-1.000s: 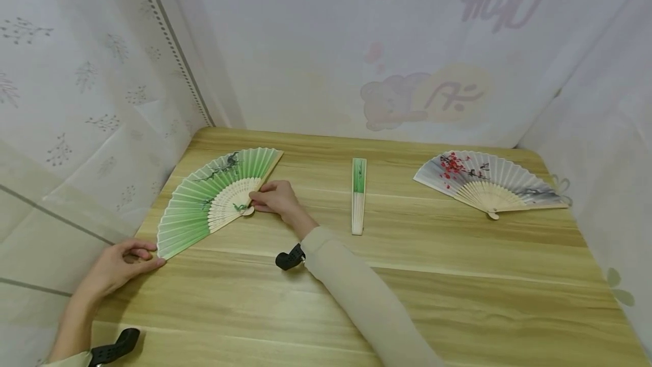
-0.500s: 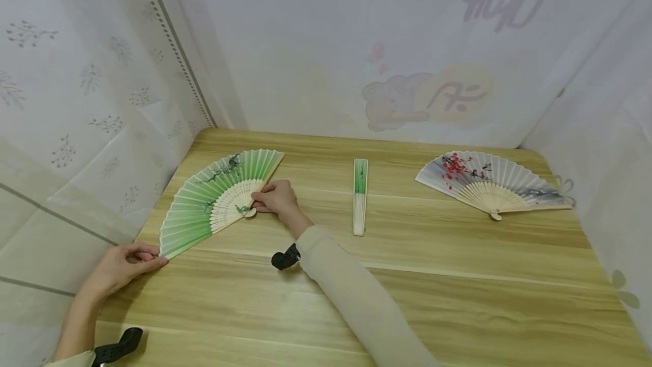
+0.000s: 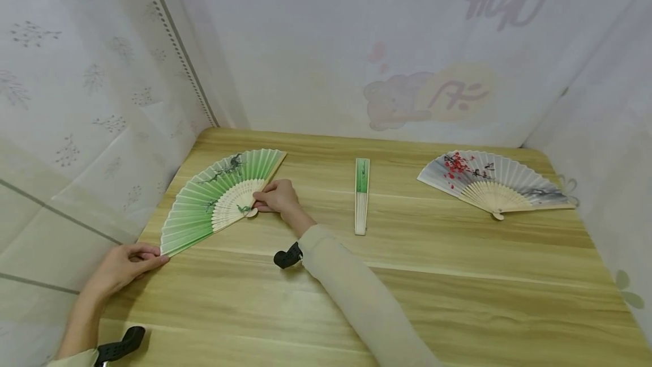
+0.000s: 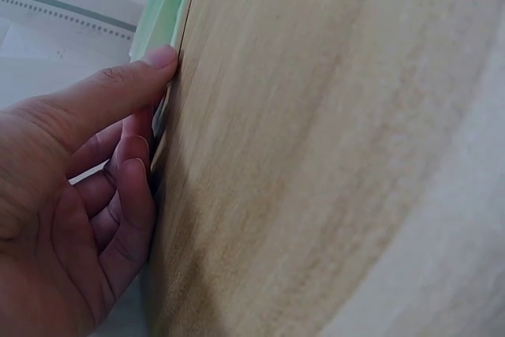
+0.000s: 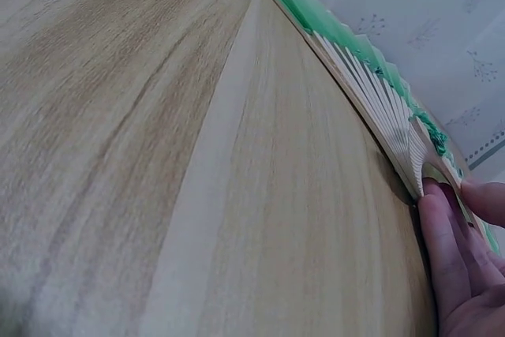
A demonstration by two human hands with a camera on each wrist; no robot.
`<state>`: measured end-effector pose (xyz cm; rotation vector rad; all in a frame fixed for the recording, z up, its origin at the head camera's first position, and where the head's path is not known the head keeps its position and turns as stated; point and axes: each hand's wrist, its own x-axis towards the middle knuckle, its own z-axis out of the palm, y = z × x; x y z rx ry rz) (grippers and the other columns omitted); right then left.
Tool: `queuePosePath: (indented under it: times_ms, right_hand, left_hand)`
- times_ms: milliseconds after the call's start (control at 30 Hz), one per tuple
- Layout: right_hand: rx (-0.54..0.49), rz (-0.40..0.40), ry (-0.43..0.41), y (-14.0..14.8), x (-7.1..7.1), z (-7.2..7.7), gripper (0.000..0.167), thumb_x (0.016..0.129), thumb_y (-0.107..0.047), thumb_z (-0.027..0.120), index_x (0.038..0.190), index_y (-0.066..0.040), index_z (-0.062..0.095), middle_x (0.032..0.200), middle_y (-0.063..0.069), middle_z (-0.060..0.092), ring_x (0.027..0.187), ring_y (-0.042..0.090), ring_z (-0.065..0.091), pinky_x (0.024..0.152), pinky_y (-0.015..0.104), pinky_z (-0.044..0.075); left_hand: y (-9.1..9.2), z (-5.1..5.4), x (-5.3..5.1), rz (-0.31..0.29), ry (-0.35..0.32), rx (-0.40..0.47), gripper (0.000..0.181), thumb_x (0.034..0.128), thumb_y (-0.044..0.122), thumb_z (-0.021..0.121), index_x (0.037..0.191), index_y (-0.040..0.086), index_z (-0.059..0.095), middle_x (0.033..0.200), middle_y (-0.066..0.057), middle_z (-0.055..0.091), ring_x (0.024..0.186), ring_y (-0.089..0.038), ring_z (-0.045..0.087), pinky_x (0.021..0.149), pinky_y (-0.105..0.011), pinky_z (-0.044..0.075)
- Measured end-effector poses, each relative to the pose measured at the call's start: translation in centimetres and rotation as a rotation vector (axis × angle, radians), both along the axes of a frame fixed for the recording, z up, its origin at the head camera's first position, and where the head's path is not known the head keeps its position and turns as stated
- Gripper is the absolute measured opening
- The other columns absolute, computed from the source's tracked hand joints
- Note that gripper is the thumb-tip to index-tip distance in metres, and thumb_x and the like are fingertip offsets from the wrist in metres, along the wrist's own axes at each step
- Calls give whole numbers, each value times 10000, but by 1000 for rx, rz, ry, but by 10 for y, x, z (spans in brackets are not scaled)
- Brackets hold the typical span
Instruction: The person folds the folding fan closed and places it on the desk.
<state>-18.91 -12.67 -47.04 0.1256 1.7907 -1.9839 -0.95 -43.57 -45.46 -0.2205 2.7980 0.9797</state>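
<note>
A green folding fan [image 3: 204,203] with a dark painted branch lies spread out on the left part of the table. My left hand [image 3: 122,268] pinches its lower left corner between thumb and fingers; the left wrist view has the thumb [image 4: 160,58] against the green edge. Near the pivot, my right hand [image 3: 277,196] pinches the fan's right outer rib. In the right wrist view, thumb and fingers [image 5: 446,246] sit on either side of the pale ribs [image 5: 379,88].
On the wooden table [image 3: 458,293], a folded green fan [image 3: 361,194] lies upright in the middle. To its right is an open grey fan [image 3: 491,183] with red blossoms. White curtains [image 3: 285,44] surround the table's back and sides.
Both hands keep their pinch on the green fan, which stays spread. The whole scene has shifted slightly rightward in the head view.
</note>
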Motion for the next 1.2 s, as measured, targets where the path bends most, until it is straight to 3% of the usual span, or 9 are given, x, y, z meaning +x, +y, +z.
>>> queuePosePath:
  times_ms: [367,633,967,1200]
  right_hand:
    - [-30,41,6,5,-4,0,98,916,48,731,925,61,634,759,161,706,738,306,740,627,297,600]
    - [-65,73,-30,8,-6,1,77,969,10,677,912,31,630,775,193,702,754,310,739,661,329,606]
    - [-106,83,-82,13,-8,3,77,996,-16,645,940,35,630,804,223,708,818,345,738,706,354,606]
    - [-141,67,-66,18,-10,8,78,995,-2,640,939,39,604,802,232,704,809,352,738,736,373,604]
  left_hand:
    - [2,2,-5,-42,11,-48,302,928,256,782,994,-33,724,866,-38,682,718,-45,569,627,-204,448]
    - [1,1,-5,-70,61,-76,244,915,221,794,950,-10,722,846,-31,676,706,-32,564,620,-197,441]
    - [0,1,-2,-47,95,-11,242,937,161,767,1002,-65,710,852,-44,699,719,-16,593,620,-170,451]
    - [5,4,-3,-44,140,22,239,943,138,756,1028,-76,693,856,-53,704,718,-20,602,606,-166,460]
